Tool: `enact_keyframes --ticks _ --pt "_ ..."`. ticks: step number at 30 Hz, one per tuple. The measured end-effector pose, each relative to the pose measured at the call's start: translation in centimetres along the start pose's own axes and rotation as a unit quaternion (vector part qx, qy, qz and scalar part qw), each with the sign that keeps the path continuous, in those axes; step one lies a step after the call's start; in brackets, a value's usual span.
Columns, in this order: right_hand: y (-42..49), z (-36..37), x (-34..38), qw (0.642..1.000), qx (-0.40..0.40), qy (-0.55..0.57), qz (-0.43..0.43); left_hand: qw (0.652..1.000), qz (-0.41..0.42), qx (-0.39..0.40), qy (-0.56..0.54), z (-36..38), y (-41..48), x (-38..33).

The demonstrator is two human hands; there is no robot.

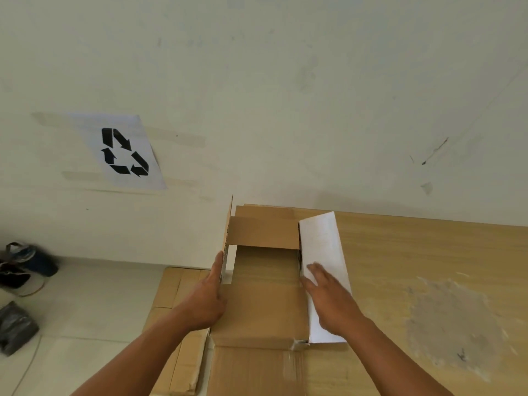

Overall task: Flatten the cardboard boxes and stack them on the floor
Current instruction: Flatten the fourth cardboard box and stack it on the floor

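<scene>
An open brown cardboard box (265,310) sits at the left end of a wooden table (414,252), its flaps spread. My left hand (210,298) presses flat against the upright left flap (228,232), fingers straight. My right hand (328,295) lies palm down with fingers apart on the white-faced right flap (323,247), which tilts outward over the table. Below the table's left edge, flattened cardboard (177,295) lies on the tiled floor.
A white wall stands just behind the table, with a taped paper sheet bearing a recycling symbol (125,152). Shoes and a bag (25,264) and a dark bundle (14,327) lie on the floor at far left. A scuffed patch (451,324) marks the tabletop.
</scene>
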State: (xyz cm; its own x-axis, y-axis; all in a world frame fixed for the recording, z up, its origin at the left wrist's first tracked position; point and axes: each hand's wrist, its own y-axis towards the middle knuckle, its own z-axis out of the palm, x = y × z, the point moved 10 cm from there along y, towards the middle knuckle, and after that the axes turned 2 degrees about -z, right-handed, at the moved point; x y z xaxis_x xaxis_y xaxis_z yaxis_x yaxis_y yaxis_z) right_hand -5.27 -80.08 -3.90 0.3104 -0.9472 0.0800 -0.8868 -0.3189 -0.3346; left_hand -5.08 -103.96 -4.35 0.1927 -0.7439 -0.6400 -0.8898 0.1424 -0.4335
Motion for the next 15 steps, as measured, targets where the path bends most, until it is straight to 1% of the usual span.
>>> enact_keyframes --ticks 2,4,6,7,9,10,12,15 --pt "0.7 1.0 0.6 0.997 0.046 0.062 0.002 0.999 0.021 -0.026 0.004 -0.7 -0.6 -0.4" --pt "1.3 1.3 1.3 0.989 0.072 0.13 0.013 0.998 0.032 -0.046 -0.009 -1.3 -1.0 -0.5" --pt "1.7 1.1 1.0 0.97 0.066 0.228 0.043 0.997 0.023 -0.072 -0.023 -1.9 -1.2 0.0" --pt "1.8 0.6 0.7 0.957 0.05 0.279 0.058 0.995 0.014 -0.092 -0.023 -2.3 -1.2 0.3" --pt "1.9 -0.3 0.3 0.932 0.031 0.356 0.058 0.991 -0.011 -0.128 -0.026 -3.0 -1.4 0.8" --pt "1.6 -0.7 0.4 0.919 0.042 0.39 0.048 0.989 -0.025 -0.14 -0.035 -3.3 -1.4 1.1" --pt "1.0 -1.4 0.9 0.897 0.095 0.432 0.022 0.985 -0.05 -0.156 -0.056 -3.6 -1.4 1.5" --pt "-0.1 -1.1 2.3 0.887 0.202 0.415 -0.024 0.983 -0.065 -0.158 -0.074 -3.1 -1.5 1.6"
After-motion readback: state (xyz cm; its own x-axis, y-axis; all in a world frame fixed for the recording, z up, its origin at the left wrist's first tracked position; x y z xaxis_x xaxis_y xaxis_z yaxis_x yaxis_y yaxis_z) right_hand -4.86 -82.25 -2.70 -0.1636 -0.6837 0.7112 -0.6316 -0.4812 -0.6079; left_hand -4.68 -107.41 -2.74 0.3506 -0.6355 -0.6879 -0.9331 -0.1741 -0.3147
